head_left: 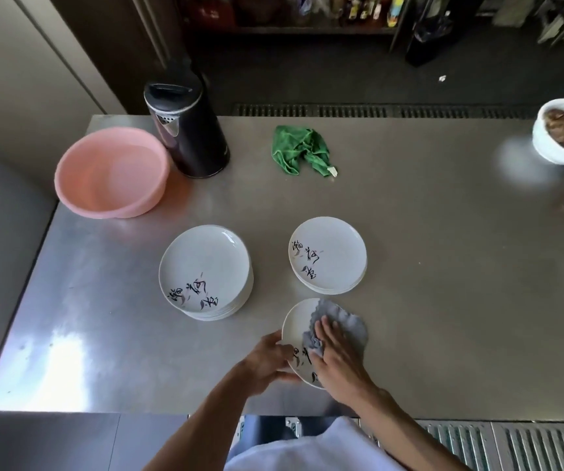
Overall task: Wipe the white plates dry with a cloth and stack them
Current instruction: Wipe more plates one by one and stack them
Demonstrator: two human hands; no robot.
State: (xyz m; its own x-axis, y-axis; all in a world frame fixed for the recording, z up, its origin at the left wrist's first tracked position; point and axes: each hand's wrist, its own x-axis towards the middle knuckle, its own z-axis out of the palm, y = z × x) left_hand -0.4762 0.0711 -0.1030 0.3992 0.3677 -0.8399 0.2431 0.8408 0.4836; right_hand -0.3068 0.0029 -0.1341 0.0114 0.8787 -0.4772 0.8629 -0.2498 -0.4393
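Observation:
A white plate with black brush writing sits near the table's front edge. My left hand grips its left rim. A grey cloth lies on the plate, and my right hand presses flat on it with straight fingers. Behind, a taller stack of white plates stands to the left. A lower stack of white plates stands to the right of it.
On the steel table a pink basin and a black kettle stand at the back left. A crumpled green cloth lies behind the stacks. A white bowl with brown food sits at the far right edge.

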